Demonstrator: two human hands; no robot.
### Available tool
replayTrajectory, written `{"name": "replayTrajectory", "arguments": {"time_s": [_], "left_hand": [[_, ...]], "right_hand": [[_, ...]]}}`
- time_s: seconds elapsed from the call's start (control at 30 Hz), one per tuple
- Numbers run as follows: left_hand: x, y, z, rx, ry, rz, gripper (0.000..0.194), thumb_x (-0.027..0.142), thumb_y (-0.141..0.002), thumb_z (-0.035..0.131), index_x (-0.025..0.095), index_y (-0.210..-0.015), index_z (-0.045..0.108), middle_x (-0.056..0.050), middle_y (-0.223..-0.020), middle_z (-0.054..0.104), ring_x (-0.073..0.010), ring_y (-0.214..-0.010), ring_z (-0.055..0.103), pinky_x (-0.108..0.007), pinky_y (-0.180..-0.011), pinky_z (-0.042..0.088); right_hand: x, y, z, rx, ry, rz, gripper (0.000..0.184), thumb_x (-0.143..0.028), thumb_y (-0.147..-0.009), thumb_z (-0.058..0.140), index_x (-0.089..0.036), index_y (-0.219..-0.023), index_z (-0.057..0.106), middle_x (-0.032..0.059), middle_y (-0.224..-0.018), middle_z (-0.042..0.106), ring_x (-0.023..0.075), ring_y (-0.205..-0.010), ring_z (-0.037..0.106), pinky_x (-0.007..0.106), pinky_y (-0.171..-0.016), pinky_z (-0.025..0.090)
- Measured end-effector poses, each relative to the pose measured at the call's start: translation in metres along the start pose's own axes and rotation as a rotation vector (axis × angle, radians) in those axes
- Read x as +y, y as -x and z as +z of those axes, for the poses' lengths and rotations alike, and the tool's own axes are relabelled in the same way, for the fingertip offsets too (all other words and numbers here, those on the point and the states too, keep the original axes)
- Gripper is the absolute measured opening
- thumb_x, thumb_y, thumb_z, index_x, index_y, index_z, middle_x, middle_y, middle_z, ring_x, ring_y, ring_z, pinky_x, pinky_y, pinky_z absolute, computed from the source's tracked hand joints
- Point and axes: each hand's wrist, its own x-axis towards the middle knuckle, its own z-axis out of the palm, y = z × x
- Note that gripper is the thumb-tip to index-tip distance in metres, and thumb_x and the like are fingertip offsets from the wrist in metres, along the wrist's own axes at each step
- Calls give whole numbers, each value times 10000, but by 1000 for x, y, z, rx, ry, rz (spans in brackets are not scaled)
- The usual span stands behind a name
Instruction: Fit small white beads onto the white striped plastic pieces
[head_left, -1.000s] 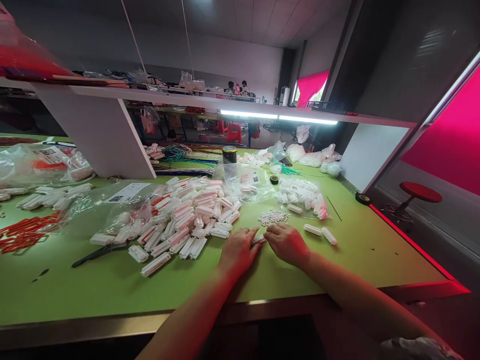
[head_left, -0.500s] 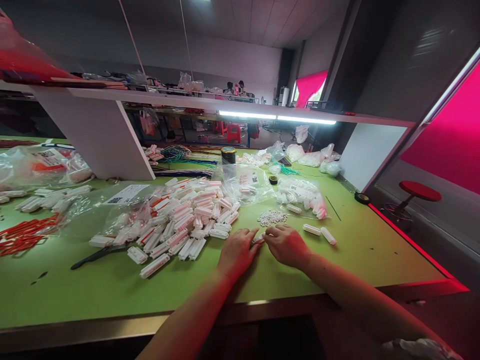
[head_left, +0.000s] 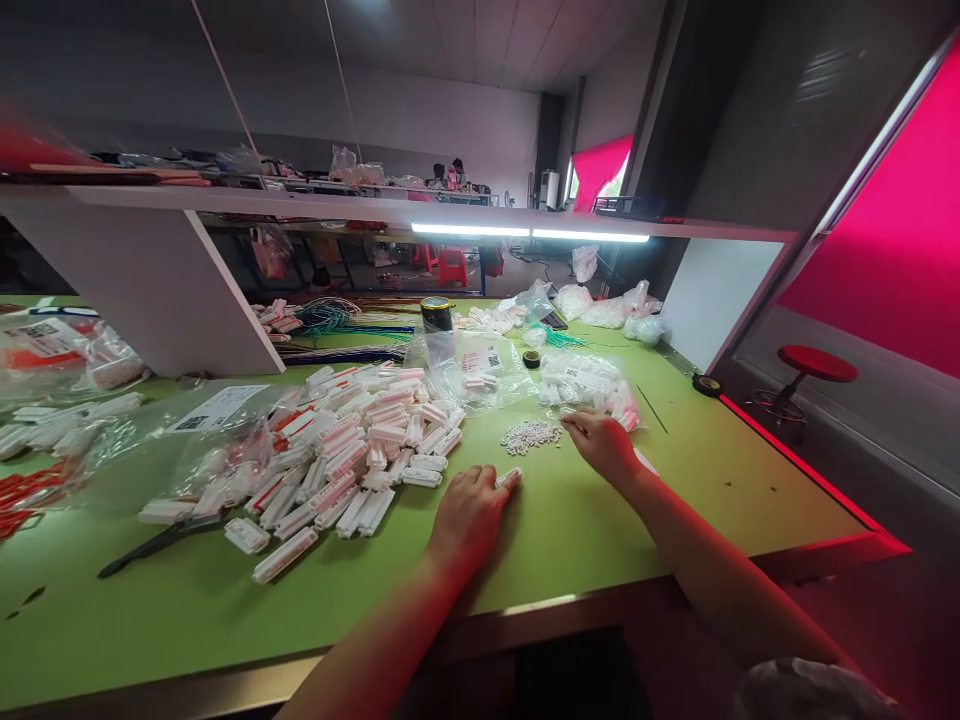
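Observation:
My left hand (head_left: 466,515) rests low over the green tabletop, its fingers closed round a white plastic connector housing (head_left: 510,478) whose end pokes out past the fingertips. My right hand (head_left: 602,442) is apart from it, to the right of a small heap of tiny white pieces (head_left: 531,437). Its fingertips are drawn together beside the front edge of a clear bag of white housings (head_left: 589,378); whatever they pinch is too small to make out. A large pile of white connector housings (head_left: 375,430) lies left of my left hand.
Black scissors (head_left: 154,548) lie left of the pile. Behind stand a dark can (head_left: 436,315), a tape roll (head_left: 531,360) and bundled wires (head_left: 326,318). A shelf with a light tube (head_left: 472,231) crosses above. Another tape roll (head_left: 706,385) sits at the right edge.
My right hand has left the housing in my left hand and moved right and away from me, beside the small pieces. My left hand keeps the housing. The view has shifted slightly right.

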Motion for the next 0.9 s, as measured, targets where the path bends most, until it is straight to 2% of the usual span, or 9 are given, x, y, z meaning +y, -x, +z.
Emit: {"name": "replayTrajectory", "arguments": {"time_s": [0.17,0.23,0.3,0.43,0.6,0.9], "left_hand": [[0,1,0,6,28,-24,443,128,-990,452,287,-1352,652,-109,-1010,666,-266,-969,609,-385,-858,477],[-3,2,1,24,78,-34,424,167,-1002,458,316,-1347,654,-92,-998,664,-252,-937,613,-372,-849,478],[-6,2,4,61,149,-55,402,223,-1016,466,321,-1368,634,-74,-985,665,-237,-930,618,-352,-850,481],[-10,2,9,119,210,-110,438,317,-1022,493,252,-1452,549,-80,-1053,686,-240,-1014,628,-341,-902,483],[-11,0,8,95,224,-120,433,324,-1010,533,231,-1431,576,-90,-1084,699,-258,-1040,641,-359,-921,489],[-13,0,9,117,242,-123,430,320,-1002,535,232,-1420,584,-97,-1098,708,-243,-1026,642,-346,-914,490]], "right_hand": [[-2,2,5,-226,157,27,110,-152,-918,636,-191,-895,736,60,-944,743,192,-884,677,252,-754,470],[-5,2,9,-275,187,17,123,-127,-914,624,-189,-882,726,61,-948,729,182,-851,668,246,-724,453],[-7,3,12,-288,226,22,139,-126,-928,603,-190,-879,717,67,-961,716,177,-813,657,248,-689,432],[-8,5,14,-312,285,11,138,-142,-958,571,-191,-915,692,72,-984,699,176,-812,643,250,-677,412],[-8,8,14,-299,332,17,84,-145,-947,596,-184,-976,665,83,-1047,689,179,-830,640,258,-683,407],[-4,6,9,-299,264,69,113,-133,-936,575,-190,-918,671,60,-984,694,178,-830,639,260,-682,401]]}}
